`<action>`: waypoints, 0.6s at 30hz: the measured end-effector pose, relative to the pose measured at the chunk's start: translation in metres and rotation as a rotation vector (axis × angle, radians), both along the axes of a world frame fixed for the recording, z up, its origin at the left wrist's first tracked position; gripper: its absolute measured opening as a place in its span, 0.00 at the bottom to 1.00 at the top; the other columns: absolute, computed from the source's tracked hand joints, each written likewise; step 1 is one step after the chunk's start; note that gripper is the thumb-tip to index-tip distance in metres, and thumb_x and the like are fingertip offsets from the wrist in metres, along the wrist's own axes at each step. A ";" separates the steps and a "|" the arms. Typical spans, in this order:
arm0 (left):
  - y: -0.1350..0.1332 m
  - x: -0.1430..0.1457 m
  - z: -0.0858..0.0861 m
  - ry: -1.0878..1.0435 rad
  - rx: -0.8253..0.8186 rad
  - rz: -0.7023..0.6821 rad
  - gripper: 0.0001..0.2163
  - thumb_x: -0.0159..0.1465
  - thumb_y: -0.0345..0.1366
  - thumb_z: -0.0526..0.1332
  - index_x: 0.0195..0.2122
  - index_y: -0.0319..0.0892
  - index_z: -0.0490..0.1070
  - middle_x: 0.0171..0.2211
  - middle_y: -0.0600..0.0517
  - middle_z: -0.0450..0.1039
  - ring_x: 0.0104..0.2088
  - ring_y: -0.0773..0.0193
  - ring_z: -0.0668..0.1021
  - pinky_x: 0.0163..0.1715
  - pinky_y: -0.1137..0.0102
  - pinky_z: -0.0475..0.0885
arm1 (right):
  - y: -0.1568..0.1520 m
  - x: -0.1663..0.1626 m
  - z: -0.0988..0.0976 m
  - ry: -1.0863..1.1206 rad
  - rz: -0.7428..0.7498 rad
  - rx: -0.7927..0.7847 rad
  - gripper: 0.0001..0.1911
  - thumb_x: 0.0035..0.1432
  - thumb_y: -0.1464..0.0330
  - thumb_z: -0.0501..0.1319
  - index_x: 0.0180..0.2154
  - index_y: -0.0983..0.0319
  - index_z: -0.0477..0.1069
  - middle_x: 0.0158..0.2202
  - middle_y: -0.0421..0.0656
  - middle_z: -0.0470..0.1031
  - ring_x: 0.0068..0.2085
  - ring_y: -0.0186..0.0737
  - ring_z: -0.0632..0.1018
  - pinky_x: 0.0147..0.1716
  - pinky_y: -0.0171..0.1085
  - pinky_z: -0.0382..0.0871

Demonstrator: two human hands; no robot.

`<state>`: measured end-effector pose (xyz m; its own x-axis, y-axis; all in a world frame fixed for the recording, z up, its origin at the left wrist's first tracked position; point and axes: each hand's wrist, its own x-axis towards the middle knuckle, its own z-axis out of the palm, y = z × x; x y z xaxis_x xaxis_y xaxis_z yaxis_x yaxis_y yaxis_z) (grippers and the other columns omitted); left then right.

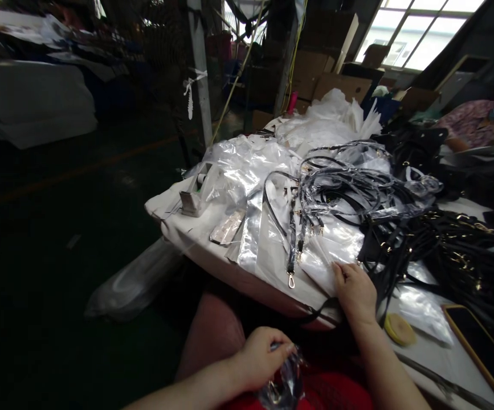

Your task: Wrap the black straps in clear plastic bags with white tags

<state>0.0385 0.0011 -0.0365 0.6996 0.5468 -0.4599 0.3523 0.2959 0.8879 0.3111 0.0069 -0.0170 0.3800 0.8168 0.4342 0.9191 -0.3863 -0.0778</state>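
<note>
Over my lap, my left hand [261, 357] is closed on a dark coiled strap wrapped in clear plastic [287, 381], with small metal fittings showing through. My right hand [356, 291] is at the table's front edge, thumb and fingers pinched together at a stack of clear plastic bags [321, 263]. How many bags it grips, I cannot make out. Left of that stack, a black strap with a gold-coloured clasp [291, 279] hangs toward the edge. Behind it lies a heap of black straps in plastic [341, 182].
Loose black straps with gold-coloured hardware [456, 250] cover the table's right side. A phone [481, 347] and a round yellow object [399, 329] lie near my right forearm. Clear plastic [238, 171] and a small box [191, 203] are at the left. Another person [471, 122] sits at far right.
</note>
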 end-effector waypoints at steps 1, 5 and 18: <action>0.000 0.000 0.000 0.001 -0.002 -0.002 0.19 0.61 0.45 0.59 0.38 0.33 0.80 0.36 0.41 0.81 0.36 0.54 0.81 0.33 0.69 0.72 | -0.001 0.002 0.002 -0.010 -0.013 0.015 0.16 0.67 0.63 0.56 0.38 0.64 0.80 0.34 0.44 0.79 0.36 0.42 0.78 0.35 0.36 0.65; -0.001 0.000 -0.004 0.011 0.020 -0.011 0.19 0.61 0.46 0.59 0.38 0.34 0.80 0.35 0.42 0.81 0.35 0.56 0.81 0.33 0.69 0.71 | -0.005 0.002 0.010 -0.060 -0.037 0.047 0.18 0.67 0.61 0.55 0.38 0.65 0.79 0.33 0.47 0.78 0.37 0.45 0.76 0.37 0.39 0.63; -0.007 0.000 -0.003 0.019 0.061 -0.028 0.19 0.62 0.45 0.58 0.38 0.34 0.80 0.34 0.44 0.80 0.33 0.59 0.79 0.32 0.71 0.70 | -0.009 -0.016 -0.002 -0.010 0.081 -0.131 0.17 0.68 0.63 0.53 0.43 0.60 0.79 0.37 0.43 0.78 0.34 0.38 0.75 0.33 0.35 0.61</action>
<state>0.0385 -0.0062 -0.0392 0.7065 0.5545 -0.4397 0.3767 0.2313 0.8970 0.2948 -0.0018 -0.0194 0.3069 0.8943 0.3255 0.9481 -0.3171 -0.0228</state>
